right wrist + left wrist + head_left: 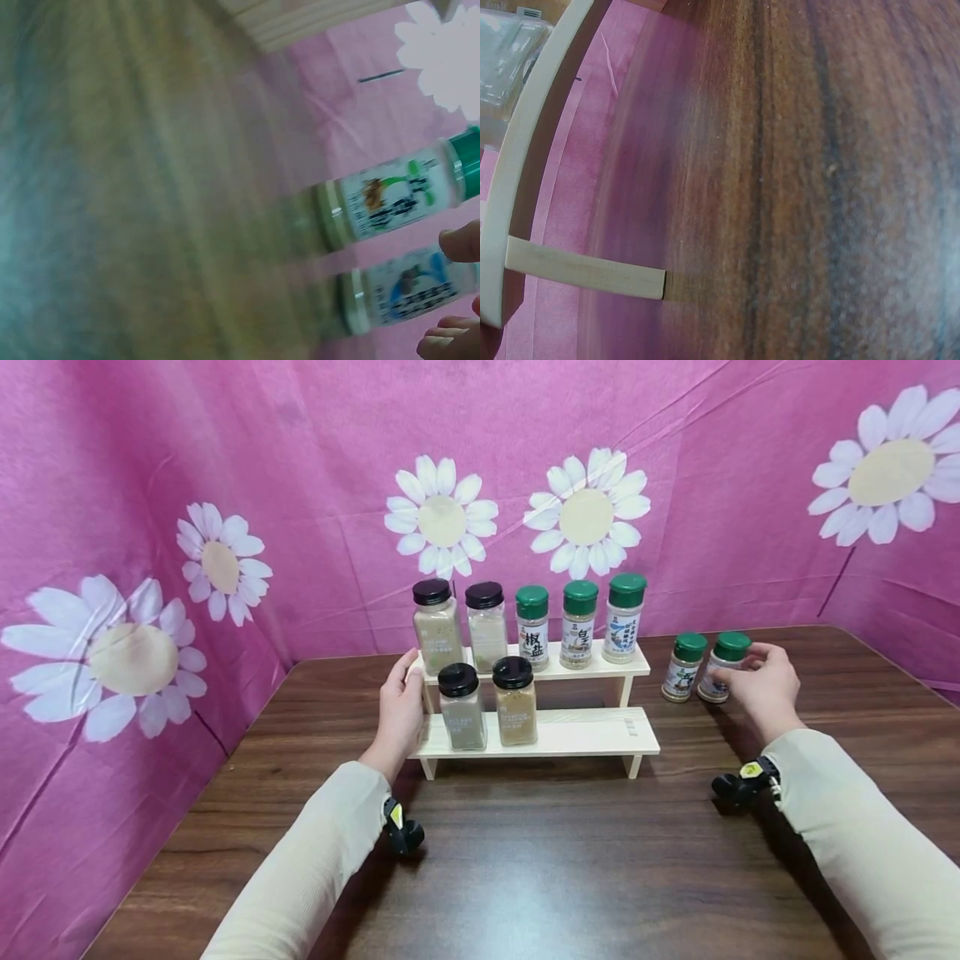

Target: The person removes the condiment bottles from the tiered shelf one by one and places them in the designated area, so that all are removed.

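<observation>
A two-tier light wood spice rack (577, 739) stands on the table, and my left hand (401, 706) holds its left end at the upper shelf. In the left wrist view the pale rack (585, 268) shows, with only a bit of finger at the lower left corner. Out to the right, my right hand (768, 689) has its thumb and fingers around a green-capped spice jar (715, 683). The right wrist view shows the thumb (463, 243) on that jar (412, 291). Another green-capped jar (681, 672) stands just left of it.
Two black-capped jars (438, 635) and several green-capped ones (533, 635) line the upper shelf. On the lower shelf, two black-capped jars (516, 710) stand toward the left. A pink flowered cloth (322, 527) hangs behind the brown wooden table (525, 860).
</observation>
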`<control>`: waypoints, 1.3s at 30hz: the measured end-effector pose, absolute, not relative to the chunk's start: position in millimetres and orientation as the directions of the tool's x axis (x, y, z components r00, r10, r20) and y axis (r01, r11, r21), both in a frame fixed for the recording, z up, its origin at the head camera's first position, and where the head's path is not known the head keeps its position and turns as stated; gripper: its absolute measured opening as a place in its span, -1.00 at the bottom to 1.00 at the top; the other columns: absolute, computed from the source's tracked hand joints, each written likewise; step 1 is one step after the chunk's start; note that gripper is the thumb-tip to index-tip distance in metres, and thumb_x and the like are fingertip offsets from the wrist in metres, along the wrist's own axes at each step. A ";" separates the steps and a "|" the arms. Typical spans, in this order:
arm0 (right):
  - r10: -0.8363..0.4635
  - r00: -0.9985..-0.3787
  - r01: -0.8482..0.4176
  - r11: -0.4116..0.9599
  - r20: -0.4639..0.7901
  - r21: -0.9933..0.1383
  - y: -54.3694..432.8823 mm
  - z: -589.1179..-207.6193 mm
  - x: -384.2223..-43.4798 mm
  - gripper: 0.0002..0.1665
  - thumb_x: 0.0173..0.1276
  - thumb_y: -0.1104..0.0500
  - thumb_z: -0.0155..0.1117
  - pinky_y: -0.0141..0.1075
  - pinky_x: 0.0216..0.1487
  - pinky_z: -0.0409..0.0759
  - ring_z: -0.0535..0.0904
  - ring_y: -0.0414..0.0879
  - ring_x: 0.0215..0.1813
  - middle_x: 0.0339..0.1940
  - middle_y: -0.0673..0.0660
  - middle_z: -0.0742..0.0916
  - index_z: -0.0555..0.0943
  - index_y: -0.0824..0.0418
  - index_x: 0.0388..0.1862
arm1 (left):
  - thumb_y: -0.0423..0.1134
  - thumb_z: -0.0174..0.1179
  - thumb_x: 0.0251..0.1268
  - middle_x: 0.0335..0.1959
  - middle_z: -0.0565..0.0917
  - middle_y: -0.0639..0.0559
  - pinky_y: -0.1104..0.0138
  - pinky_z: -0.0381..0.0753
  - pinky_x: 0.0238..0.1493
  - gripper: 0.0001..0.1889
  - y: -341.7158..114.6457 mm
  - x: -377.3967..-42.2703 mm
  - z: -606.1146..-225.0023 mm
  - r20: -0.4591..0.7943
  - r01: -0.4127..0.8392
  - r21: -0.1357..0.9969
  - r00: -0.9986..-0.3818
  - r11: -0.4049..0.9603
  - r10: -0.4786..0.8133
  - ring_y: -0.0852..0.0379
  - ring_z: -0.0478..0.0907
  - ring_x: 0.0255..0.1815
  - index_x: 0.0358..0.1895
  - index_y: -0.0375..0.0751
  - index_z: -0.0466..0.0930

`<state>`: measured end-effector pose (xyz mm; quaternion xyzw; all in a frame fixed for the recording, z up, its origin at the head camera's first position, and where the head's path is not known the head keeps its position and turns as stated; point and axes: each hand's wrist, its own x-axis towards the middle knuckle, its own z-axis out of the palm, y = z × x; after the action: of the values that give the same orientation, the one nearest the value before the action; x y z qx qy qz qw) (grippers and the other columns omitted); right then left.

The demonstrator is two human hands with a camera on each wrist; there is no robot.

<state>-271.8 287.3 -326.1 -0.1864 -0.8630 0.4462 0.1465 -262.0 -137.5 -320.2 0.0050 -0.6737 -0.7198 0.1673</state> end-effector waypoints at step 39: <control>0.341 -0.834 -0.483 -0.074 0.433 -0.872 191.9 -228.1 -205.9 -0.45 -0.03 0.54 0.33 -0.62 0.01 0.46 0.46 -0.22 0.00 -0.17 -0.04 0.58 0.44 0.10 -0.11 | -0.38 -0.18 0.40 0.20 0.46 -0.17 0.50 0.57 -0.11 -0.56 -137.7 -261.6 -320.6 0.215 0.236 0.970 -0.944 -0.057 -0.250 0.33 0.50 -0.20 0.32 -0.23 0.29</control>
<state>-205.9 191.9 -228.1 0.0573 -0.6193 0.7305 0.2821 -261.6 -137.7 -320.6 0.0052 -0.6661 -0.7269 0.1670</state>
